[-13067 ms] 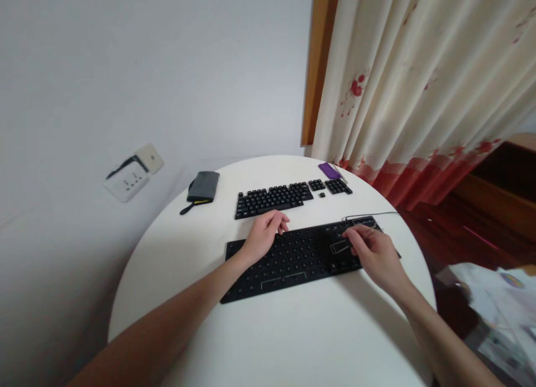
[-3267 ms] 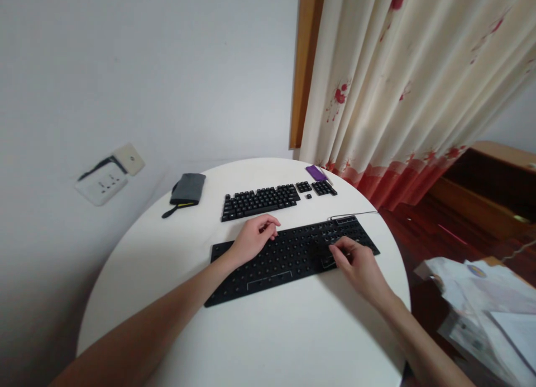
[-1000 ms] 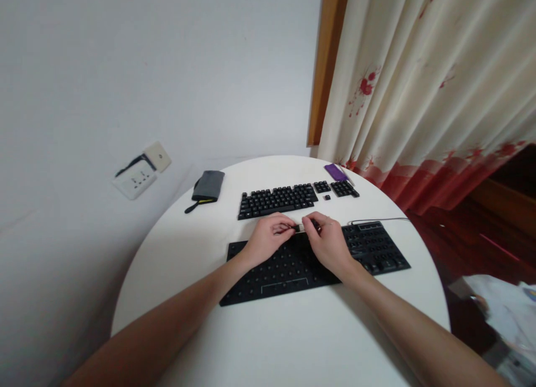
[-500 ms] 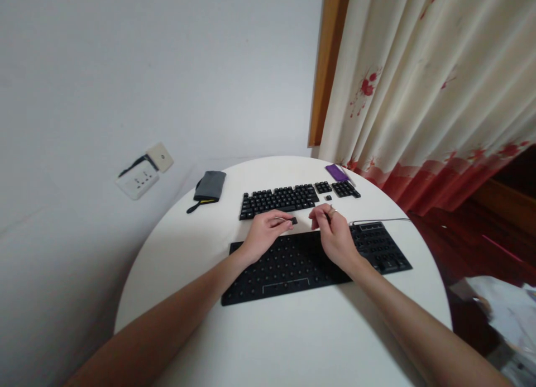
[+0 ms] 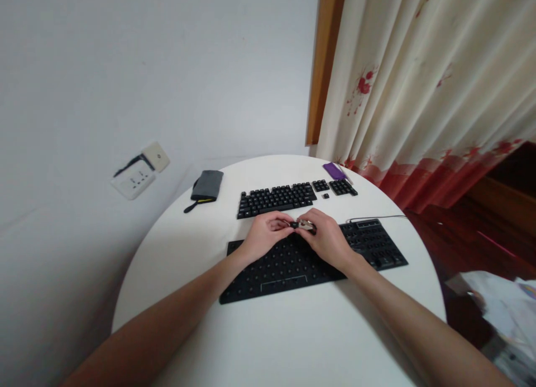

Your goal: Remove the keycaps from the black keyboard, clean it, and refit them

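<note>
Above the upper edge of a black keyboard (image 5: 276, 267), my two hands meet at a small black keycap (image 5: 294, 225). The fingers of my left hand (image 5: 270, 230) are closed on its left side. From the other side, my right hand (image 5: 322, 233) pinches at the same keycap, a ring showing near its fingers. Whether a second small piece sits in the right fingers is too small to tell. The main part of the keyboard under my hands shows bare key stems. Behind it, removed keycaps (image 5: 278, 198) lie in rows in keyboard order.
On the round white table (image 5: 268, 337), a grey pouch (image 5: 208, 184) lies at the back left and a purple pouch (image 5: 334, 171) at the back right. A loose keycap (image 5: 325, 196) lies by the smaller keycap groups (image 5: 343, 187). A thin cable (image 5: 377, 217) runs right.
My right hand has moved left and its fingers now meet the keycap in my left hand. The gap between the hands has closed. The view has shifted slightly.
</note>
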### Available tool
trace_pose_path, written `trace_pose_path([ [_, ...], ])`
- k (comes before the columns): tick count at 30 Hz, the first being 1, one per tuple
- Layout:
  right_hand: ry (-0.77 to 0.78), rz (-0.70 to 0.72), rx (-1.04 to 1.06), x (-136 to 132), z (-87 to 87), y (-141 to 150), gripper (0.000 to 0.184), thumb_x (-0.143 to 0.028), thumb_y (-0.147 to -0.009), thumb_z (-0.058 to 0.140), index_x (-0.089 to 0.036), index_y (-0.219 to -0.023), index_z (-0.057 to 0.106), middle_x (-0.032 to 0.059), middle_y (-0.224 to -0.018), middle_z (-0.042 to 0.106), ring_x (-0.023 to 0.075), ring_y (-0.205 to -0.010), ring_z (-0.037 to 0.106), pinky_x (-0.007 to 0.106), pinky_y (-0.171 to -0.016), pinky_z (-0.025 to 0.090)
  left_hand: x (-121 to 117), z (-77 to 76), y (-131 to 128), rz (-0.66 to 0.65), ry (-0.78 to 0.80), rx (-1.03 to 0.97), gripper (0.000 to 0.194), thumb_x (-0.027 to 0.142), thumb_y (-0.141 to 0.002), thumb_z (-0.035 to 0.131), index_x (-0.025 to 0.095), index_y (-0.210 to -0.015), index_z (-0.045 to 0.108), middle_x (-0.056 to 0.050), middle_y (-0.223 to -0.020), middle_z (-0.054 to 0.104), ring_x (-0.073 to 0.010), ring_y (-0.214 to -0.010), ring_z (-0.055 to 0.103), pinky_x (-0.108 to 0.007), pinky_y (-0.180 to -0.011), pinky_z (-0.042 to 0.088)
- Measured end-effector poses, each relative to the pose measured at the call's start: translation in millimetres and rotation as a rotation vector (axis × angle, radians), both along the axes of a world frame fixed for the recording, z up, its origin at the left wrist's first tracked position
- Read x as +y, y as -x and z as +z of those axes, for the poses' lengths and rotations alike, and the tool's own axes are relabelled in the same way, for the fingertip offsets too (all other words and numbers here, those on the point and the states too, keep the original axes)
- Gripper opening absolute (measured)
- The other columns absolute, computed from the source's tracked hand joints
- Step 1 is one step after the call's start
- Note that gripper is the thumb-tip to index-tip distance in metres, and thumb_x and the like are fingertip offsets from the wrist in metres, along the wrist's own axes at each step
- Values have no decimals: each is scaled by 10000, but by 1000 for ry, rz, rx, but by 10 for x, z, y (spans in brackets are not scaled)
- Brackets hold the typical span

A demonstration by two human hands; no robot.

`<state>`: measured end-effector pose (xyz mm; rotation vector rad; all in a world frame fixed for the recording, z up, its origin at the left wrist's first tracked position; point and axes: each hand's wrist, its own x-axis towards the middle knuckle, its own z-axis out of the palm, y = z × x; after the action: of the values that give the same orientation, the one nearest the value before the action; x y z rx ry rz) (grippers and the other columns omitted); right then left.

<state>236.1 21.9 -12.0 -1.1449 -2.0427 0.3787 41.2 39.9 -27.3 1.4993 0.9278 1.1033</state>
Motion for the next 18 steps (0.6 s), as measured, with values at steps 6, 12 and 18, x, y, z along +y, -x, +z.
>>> trace_pose_path([
  [6,15,15,-32,10,25,-17,84,-229,-844,720,-205,-908,672,26,-861,655,178,-785,605,284,-719,455,-11,25,-1,-4,4,17,193,174,-719,777,134,-891,698,-54,-899,737,-168,-830,708,-320,-842,577],
  [12,57,22,-48,32,48,-42,61,-239,-850,714,-193,-856,674,29,-820,673,171,-748,598,276,-689,433,-17,50,-5,-36,28,37,230,223,-730,784,128,-924,703,-75,-933,749,-188,-856,717,-357,-875,574],
  [18,42,-15,-89,76,55,-103,60,-243,-851,702,-187,-842,684,31,-820,687,172,-729,597,271,-669,423,-5,31,-13,28,-40,58,228,287,-791,745,146,-963,697,-73,-955,741,-183,-874,696,-349,-865,560],
])
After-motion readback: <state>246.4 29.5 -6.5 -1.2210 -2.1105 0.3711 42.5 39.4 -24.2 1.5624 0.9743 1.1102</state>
